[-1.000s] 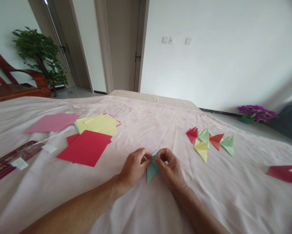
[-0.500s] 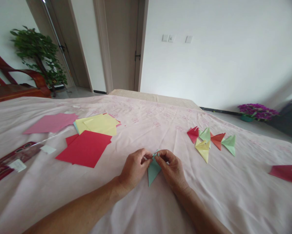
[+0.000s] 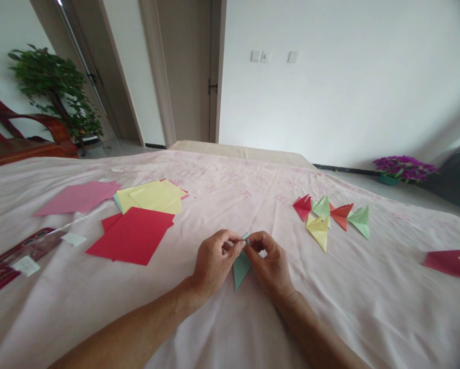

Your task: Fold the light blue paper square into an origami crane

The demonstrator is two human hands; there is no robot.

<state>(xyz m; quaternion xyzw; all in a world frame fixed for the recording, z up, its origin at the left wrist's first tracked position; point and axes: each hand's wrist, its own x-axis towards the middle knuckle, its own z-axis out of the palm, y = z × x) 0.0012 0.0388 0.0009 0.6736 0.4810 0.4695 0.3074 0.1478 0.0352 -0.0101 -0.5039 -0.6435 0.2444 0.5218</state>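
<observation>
A small folded piece of teal paper (image 3: 241, 270) is pinched between my two hands, its pointed end hanging down toward me. My left hand (image 3: 217, 260) closes thumb and forefinger on the paper's upper left part. From the other side my right hand (image 3: 270, 264) pinches the upper right, its fingertips almost touching those of the left. A bit of the paper's top shows above the fingertips; the folds between them are hidden.
To the left lie red sheets (image 3: 133, 237), yellow sheets (image 3: 159, 195), pink sheets (image 3: 76, 198) and a dark red package (image 3: 18, 256). Folded paper pieces, such as a yellow one (image 3: 317, 232) and a red one (image 3: 448, 263), lie right on the pink cloth (image 3: 353, 318).
My left thumb and fingers have shifted slightly, covering more of the paper's top. Both hands keep their pinch on the teal paper. The view has tilted a little.
</observation>
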